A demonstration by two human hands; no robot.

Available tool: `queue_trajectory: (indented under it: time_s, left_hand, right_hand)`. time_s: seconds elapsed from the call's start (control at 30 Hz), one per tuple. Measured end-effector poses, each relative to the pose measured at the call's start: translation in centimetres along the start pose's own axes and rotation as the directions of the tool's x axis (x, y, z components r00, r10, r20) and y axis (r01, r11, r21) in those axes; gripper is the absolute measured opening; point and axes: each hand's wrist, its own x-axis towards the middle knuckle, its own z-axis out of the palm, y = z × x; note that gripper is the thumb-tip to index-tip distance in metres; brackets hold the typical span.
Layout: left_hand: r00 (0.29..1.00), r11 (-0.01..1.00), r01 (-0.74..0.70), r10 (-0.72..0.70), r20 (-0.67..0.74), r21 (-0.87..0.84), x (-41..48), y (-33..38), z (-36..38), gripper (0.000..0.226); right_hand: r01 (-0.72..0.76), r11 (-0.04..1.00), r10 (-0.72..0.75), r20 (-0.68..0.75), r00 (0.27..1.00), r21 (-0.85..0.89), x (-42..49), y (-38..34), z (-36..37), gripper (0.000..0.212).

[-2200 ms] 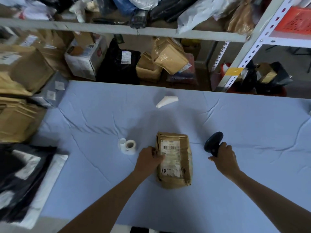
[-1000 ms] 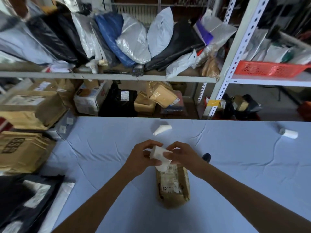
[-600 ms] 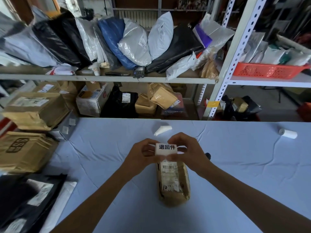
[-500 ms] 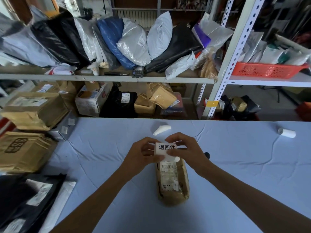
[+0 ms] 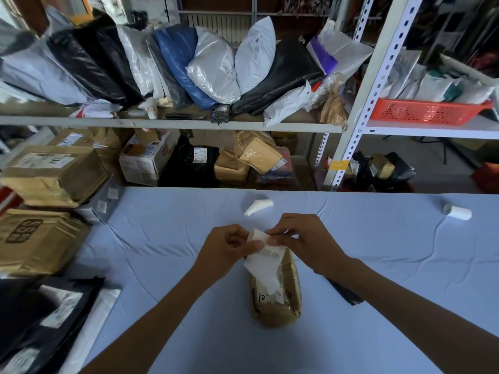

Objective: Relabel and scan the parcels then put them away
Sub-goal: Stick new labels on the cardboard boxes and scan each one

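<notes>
A: Where's the parcel?

B: The brown parcel lies flat on the bench, centre, near side, with its old label face up. It isn't put away.

A: Hands?

B: Both are on the new label. The left hand pinches its left edge between thumb and curled fingers. The right hand pinches the top corner. The sheet hangs over the parcel's far end and droops across the old label. Can't tell if it touches.

A: Relabel done?

B: No, it looks mid-step. The person seems to be peeling it or lining it up, and it isn't stuck down yet.

A: Scan?

B: Can't tell. The dark scanner lies on the bench right of the parcel, mostly hidden under the right forearm. Nobody is holding it.

A: What's left?

B: Stick the label, probably scan, then shelve. The stacked parcels at the left are likely waiting too.
</notes>
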Motion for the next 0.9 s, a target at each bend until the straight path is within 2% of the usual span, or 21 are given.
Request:
queue_trajectory:
  time_s: [0.13, 0.27, 0.33, 0.4, 0.47, 0.57, 0.67, 0.77, 0.83, 0.9]
  left_hand:
    - [1.000, 1.000, -0.015, 0.015, -0.013, 0.021, 0.0, 0.2, 0.1, 0.033]
    - [1.000, 0.998, -0.018, 0.018, 0.011, 0.055, -0.3, 0.5, 0.0, 0.019]
    - [1.000, 0.999, 0.006, -0.007, 0.028, 0.042, -0.5, 0.4, -0.2, 0.022]
    - [0.998, 0.999, 0.030, -0.032, 0.055, 0.041, -0.4, 0.1, -0.7, 0.029]
    - [0.995, 0.996, 0.051, -0.057, 0.080, 0.076, -0.2, -0.2, -1.4, 0.030]
    - [0.994, 0.975, 0.070, -0.086, 0.069, 0.210, -0.1, -1.1, -3.0, 0.025]
    - [0.996, 0.858, 0.081, -0.088, -0.010, 0.507, 0.0, -2.9, -4.9, 0.033]
    - [0.992, 0.643, 0.116, -0.110, -0.058, 0.757, 0.5, -5.7, -5.5, 0.040]
    - [0.991, 0.498, 0.085, -0.135, -0.019, 0.863, 1.2, -7.9, -4.7, 0.042]
    - [0.981, 0.405, 0.076, -0.193, 0.004, 0.911, 1.7, -10.0, -3.6, 0.043]
  right_hand:
    - [-0.049, 0.997, 0.047, 0.041, 0.998, 0.051, 0.3, -0.1, -0.6, 0.011]
    - [-0.097, 0.994, 0.094, 0.057, 0.994, 0.050, 0.5, -0.1, -0.8, 0.013]
    - [-0.128, 0.990, 0.126, 0.040, 0.991, 0.059, 0.7, 0.0, -0.4, 0.014]
    - [-0.220, 0.969, 0.220, 0.015, 0.975, 0.112, 1.1, 0.5, 0.1, 0.014]
    - [-0.340, 0.914, 0.351, -0.010, 0.936, 0.221, 1.7, 1.3, 0.9, 0.014]
    - [-0.488, 0.800, 0.554, -0.114, 0.825, 0.349, 2.3, 3.0, 1.5, 0.018]
    - [-0.557, 0.792, 0.601, -0.161, 0.783, 0.250, 2.0, 4.6, 1.7, 0.019]
    - [-0.603, 0.785, 0.619, -0.152, 0.771, 0.139, 0.9, 5.6, 2.7, 0.020]
    - [-0.633, 0.767, 0.642, -0.137, 0.755, 0.106, -0.1, 6.2, 3.6, 0.020]
    - [-0.657, 0.748, 0.663, -0.102, 0.741, 0.093, -1.0, 6.9, 4.5, 0.019]
